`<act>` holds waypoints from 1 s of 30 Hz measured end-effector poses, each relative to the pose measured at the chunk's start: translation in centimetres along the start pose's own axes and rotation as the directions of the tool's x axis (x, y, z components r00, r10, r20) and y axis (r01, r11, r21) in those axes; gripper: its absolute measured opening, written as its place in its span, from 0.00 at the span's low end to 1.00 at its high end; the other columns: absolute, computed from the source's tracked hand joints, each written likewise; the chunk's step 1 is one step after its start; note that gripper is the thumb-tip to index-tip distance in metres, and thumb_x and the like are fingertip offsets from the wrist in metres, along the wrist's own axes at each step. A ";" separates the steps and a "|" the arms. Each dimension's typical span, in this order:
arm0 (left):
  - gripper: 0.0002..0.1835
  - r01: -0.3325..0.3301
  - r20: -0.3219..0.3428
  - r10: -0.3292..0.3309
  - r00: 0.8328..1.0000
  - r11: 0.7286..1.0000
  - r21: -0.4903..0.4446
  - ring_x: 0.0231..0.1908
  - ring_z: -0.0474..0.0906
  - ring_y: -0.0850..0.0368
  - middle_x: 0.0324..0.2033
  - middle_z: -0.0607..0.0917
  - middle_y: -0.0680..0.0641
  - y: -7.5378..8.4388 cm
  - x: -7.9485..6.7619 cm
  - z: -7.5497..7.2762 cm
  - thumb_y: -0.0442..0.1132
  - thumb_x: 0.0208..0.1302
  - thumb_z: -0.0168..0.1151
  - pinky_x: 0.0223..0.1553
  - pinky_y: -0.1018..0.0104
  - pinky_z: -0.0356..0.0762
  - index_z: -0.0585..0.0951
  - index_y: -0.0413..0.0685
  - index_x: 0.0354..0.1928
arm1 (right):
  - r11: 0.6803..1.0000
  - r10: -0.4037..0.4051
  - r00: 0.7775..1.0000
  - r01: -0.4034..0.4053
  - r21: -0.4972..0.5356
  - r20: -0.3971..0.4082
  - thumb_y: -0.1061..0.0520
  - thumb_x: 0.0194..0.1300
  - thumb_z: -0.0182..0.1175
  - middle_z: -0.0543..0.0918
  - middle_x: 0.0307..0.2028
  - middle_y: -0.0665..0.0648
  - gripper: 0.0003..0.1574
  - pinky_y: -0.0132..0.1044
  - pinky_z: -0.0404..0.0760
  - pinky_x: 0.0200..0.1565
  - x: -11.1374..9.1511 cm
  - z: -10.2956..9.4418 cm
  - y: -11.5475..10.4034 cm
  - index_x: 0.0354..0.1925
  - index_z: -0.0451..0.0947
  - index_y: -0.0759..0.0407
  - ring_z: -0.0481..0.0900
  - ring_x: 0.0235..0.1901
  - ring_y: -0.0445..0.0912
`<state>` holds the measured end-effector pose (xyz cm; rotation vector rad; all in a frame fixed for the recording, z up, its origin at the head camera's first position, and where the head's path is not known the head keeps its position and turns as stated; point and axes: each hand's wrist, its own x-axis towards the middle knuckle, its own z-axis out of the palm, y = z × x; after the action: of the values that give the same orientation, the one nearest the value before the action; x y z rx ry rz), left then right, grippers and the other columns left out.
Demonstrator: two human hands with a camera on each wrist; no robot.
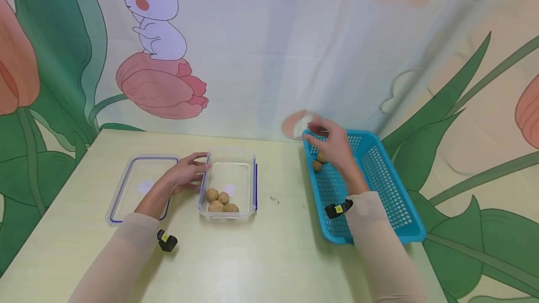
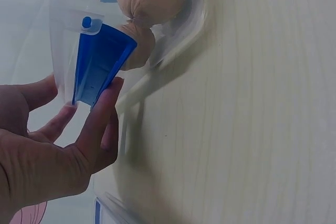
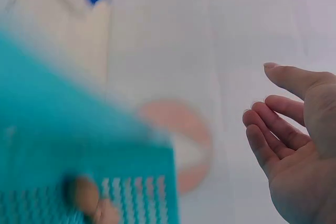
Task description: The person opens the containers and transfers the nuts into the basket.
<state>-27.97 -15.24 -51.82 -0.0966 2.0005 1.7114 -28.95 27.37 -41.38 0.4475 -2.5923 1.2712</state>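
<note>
At the far left a clear lid [image 1: 141,186] with a blue seal lies flat on the pale table [image 1: 261,256]. The left hand [image 1: 185,174] rests beside it, fingers curled against the wall of the clear container [image 1: 229,155] — four walnuts [image 1: 221,201] sit at its near end. Farther right, the right hand [image 1: 334,146] hovers loose and empty over the blue basket [image 1: 379,186], just above two walnuts there [image 1: 318,161]. Behind hangs a backdrop of a rabbit [image 1: 156,10] and tulips.
</note>
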 end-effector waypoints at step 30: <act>0.35 -0.012 0.018 0.012 1.000 1.000 -0.001 0.75 0.62 0.29 0.79 0.59 0.32 0.0 -0.1 -0.2 0.45 0.84 0.53 0.51 0.51 0.87 0.54 0.52 0.85 | 0.988 -0.153 0.946 0.144 0.053 0.287 0.55 0.70 0.73 0.86 0.52 0.59 0.21 0.41 0.83 0.59 -1.1 18.7 -6.8 0.56 0.84 0.63 0.85 0.52 0.54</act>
<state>-27.95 -15.41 -51.80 -0.0691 1.9914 1.7151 -26.65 8.70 -48.01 0.8798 -2.7094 1.2804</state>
